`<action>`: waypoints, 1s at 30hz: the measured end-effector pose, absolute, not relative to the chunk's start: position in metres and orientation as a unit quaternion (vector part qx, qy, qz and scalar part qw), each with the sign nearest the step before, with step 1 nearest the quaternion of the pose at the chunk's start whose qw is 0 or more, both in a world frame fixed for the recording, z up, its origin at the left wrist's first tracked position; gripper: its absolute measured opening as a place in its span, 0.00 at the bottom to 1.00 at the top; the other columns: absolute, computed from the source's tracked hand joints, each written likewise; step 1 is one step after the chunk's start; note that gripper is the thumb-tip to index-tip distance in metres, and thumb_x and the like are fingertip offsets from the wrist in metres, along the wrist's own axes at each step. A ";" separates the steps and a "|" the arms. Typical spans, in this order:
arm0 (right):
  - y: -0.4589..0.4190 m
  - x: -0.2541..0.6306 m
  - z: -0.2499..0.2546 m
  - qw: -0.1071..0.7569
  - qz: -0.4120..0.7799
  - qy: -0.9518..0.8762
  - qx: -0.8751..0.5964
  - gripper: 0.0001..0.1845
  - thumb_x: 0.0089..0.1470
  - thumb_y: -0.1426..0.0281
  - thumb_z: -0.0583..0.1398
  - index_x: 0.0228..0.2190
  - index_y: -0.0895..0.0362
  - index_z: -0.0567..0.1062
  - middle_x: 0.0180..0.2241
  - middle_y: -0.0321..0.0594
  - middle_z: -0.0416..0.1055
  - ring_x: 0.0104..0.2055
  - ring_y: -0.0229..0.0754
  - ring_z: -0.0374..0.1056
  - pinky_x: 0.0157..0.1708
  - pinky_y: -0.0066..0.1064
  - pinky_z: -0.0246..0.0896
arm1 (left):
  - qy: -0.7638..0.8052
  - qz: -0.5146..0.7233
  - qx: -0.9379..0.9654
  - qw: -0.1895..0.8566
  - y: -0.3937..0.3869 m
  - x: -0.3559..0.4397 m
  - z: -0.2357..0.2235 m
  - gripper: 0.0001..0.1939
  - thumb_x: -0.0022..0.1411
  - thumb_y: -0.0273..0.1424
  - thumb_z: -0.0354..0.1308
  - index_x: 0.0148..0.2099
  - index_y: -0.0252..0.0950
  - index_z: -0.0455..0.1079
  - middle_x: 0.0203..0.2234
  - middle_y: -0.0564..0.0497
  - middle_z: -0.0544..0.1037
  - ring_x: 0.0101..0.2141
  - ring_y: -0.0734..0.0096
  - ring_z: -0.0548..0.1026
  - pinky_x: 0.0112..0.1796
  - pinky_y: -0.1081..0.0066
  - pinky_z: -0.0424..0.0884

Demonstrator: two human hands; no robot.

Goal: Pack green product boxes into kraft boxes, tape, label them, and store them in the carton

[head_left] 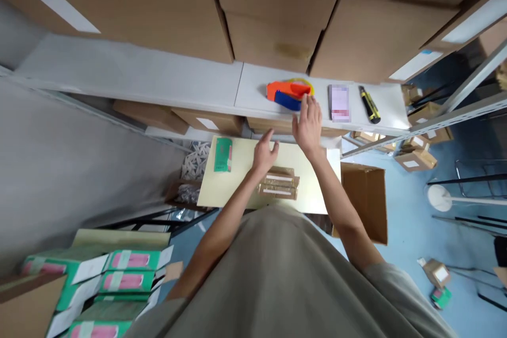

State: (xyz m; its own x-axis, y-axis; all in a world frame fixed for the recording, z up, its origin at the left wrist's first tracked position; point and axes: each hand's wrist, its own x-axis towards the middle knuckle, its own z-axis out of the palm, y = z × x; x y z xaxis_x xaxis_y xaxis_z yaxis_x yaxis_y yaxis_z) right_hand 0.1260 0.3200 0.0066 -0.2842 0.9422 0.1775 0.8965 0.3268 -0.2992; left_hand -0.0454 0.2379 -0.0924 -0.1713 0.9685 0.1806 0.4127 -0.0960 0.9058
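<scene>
On the white shelf lies an orange and blue tape dispenser (288, 91) with a yellowish roll. My right hand (309, 125) reaches up to the dispenser's right end, its fingers stretched out and overlapping it in view; whether they touch it I cannot tell. Lower down, my left hand (264, 155) hovers over the table with thumb and fingers apart, holding nothing. Beneath and between my arms, a small brown cardboard box (278, 185) with clear tape and white strips rests on the cream table (312, 190). A green and pink box (223, 155) lies at the table's left.
A pale printed card (339, 102) and a yellow-black utility knife (369, 105) lie right on the shelf. Large cartons (273, 31) stand behind. An open carton (363, 195) is right of the table. Several green boxes (125, 280) are stacked lower left. A metal post (471, 92) borders the shelf.
</scene>
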 end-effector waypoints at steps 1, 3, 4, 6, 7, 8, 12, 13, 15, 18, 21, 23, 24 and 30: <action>0.292 0.135 -0.009 0.161 0.086 -0.781 -0.598 0.41 0.76 0.63 0.43 0.81 0.65 0.38 0.83 0.59 0.43 0.86 0.63 0.34 0.80 0.65 0.42 | 0.633 0.458 0.545 0.306 0.215 -0.056 -0.110 0.28 0.75 0.38 0.63 0.72 0.37 0.73 0.69 0.38 0.78 0.68 0.45 0.76 0.72 0.47 0.69; 0.229 0.152 -0.041 0.134 0.145 -0.740 -0.643 0.42 0.78 0.58 0.41 0.81 0.68 0.39 0.82 0.63 0.43 0.86 0.62 0.38 0.79 0.59 0.49 | 0.693 0.414 0.488 0.333 0.167 -0.074 -0.142 0.27 0.73 0.42 0.65 0.69 0.37 0.75 0.63 0.37 0.82 0.64 0.43 0.80 0.68 0.47 0.74; 0.197 0.159 -0.056 0.108 0.191 -0.715 -0.664 0.43 0.78 0.55 0.43 0.79 0.71 0.42 0.81 0.68 0.46 0.84 0.64 0.43 0.78 0.56 0.53 | 0.714 0.387 0.466 0.350 0.144 -0.080 -0.156 0.26 0.72 0.43 0.65 0.67 0.38 0.76 0.60 0.37 0.84 0.62 0.43 0.82 0.66 0.48 0.76; 0.144 0.166 -0.084 0.037 0.298 -0.649 -0.699 0.43 0.77 0.53 0.47 0.76 0.72 0.50 0.75 0.75 0.59 0.77 0.68 0.61 0.71 0.55 0.64 | 0.736 0.336 0.438 0.391 0.108 -0.082 -0.174 0.24 0.72 0.46 0.65 0.62 0.39 0.78 0.55 0.38 0.87 0.59 0.43 0.84 0.61 0.50 0.78; 0.125 0.166 -0.096 0.005 0.342 -0.617 -0.708 0.42 0.77 0.51 0.48 0.74 0.70 0.53 0.71 0.74 0.67 0.71 0.68 0.69 0.65 0.53 0.69 | 0.738 0.312 0.435 0.411 0.097 -0.079 -0.178 0.23 0.72 0.47 0.65 0.61 0.39 0.78 0.53 0.38 0.87 0.58 0.42 0.84 0.60 0.51 0.79; 0.111 0.166 -0.106 -0.019 0.372 -0.590 -0.716 0.40 0.76 0.50 0.50 0.72 0.68 0.57 0.67 0.72 0.73 0.66 0.68 0.74 0.60 0.51 0.72 | 0.737 0.290 0.437 0.427 0.090 -0.073 -0.181 0.23 0.72 0.49 0.65 0.60 0.40 0.79 0.52 0.37 0.87 0.58 0.41 0.84 0.59 0.51 0.79; 0.102 0.163 -0.136 -0.044 0.385 -0.546 -0.743 0.36 0.73 0.43 0.57 0.64 0.59 0.66 0.53 0.59 0.83 0.54 0.61 0.81 0.49 0.38 0.72 | 0.755 0.208 0.453 0.426 0.091 -0.047 -0.184 0.37 0.62 0.55 0.74 0.63 0.35 0.76 0.57 0.30 0.85 0.61 0.32 0.81 0.61 0.48 0.76; 0.105 0.165 -0.142 -0.050 0.385 -0.542 -0.745 0.33 0.73 0.44 0.58 0.61 0.58 0.69 0.51 0.57 0.84 0.52 0.59 0.82 0.48 0.36 0.71 | 0.764 0.197 0.449 0.419 0.095 -0.044 -0.185 0.41 0.59 0.55 0.77 0.64 0.34 0.75 0.58 0.28 0.84 0.62 0.29 0.80 0.61 0.46 0.76; 0.108 0.173 -0.152 -0.063 0.399 -0.537 -0.740 0.25 0.76 0.48 0.56 0.55 0.56 0.74 0.47 0.54 0.86 0.50 0.55 0.82 0.45 0.32 0.69 | 0.769 0.198 0.435 0.425 0.099 -0.047 -0.193 0.41 0.56 0.52 0.79 0.63 0.34 0.75 0.59 0.29 0.83 0.64 0.29 0.79 0.61 0.46 0.76; 0.104 0.190 -0.163 -0.045 0.435 -0.551 -0.711 0.27 0.79 0.50 0.49 0.51 0.56 0.77 0.44 0.48 0.86 0.45 0.49 0.81 0.44 0.30 0.68 | 0.722 0.271 0.390 0.503 0.098 -0.066 -0.210 0.32 0.61 0.51 0.74 0.59 0.36 0.79 0.58 0.34 0.85 0.63 0.38 0.81 0.64 0.47 0.76; 0.101 0.205 -0.164 0.002 0.488 -0.560 -0.669 0.35 0.78 0.46 0.43 0.53 0.58 0.78 0.43 0.44 0.85 0.44 0.46 0.78 0.46 0.30 0.71 | 0.652 0.346 0.327 0.590 0.095 -0.087 -0.222 0.39 0.57 0.53 0.74 0.62 0.33 0.78 0.63 0.33 0.83 0.64 0.40 0.81 0.66 0.44 0.75; 0.103 0.211 -0.157 0.043 0.517 -0.562 -0.645 0.37 0.76 0.44 0.44 0.55 0.59 0.79 0.47 0.46 0.83 0.48 0.46 0.78 0.49 0.33 0.74 | 0.634 0.358 0.322 0.605 0.096 -0.096 -0.222 0.42 0.53 0.54 0.76 0.62 0.32 0.79 0.63 0.32 0.82 0.64 0.39 0.80 0.68 0.42 0.74; 0.105 0.214 -0.153 0.069 0.518 -0.564 -0.640 0.36 0.76 0.45 0.47 0.56 0.59 0.79 0.52 0.49 0.82 0.51 0.47 0.78 0.51 0.35 0.75 | 0.630 0.362 0.334 0.600 0.097 -0.098 -0.220 0.42 0.53 0.54 0.76 0.61 0.32 0.79 0.63 0.32 0.83 0.64 0.39 0.81 0.68 0.41 0.73; 0.121 0.222 -0.135 0.161 0.424 -0.606 -0.654 0.34 0.68 0.60 0.60 0.72 0.53 0.71 0.65 0.54 0.69 0.59 0.52 0.75 0.63 0.48 0.77 | 0.626 0.420 0.406 0.517 0.105 -0.100 -0.203 0.26 0.63 0.41 0.68 0.60 0.37 0.75 0.62 0.37 0.83 0.63 0.48 0.81 0.67 0.47 0.76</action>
State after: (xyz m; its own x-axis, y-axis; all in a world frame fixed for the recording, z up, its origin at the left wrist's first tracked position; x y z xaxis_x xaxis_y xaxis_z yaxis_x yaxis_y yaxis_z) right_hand 0.2217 0.1206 -0.1346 -0.0933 0.9283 -0.3598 0.6555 -0.2147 -0.7240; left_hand -0.0996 0.1054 -0.2033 -0.1361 0.9422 -0.3063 0.0732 0.3179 0.9453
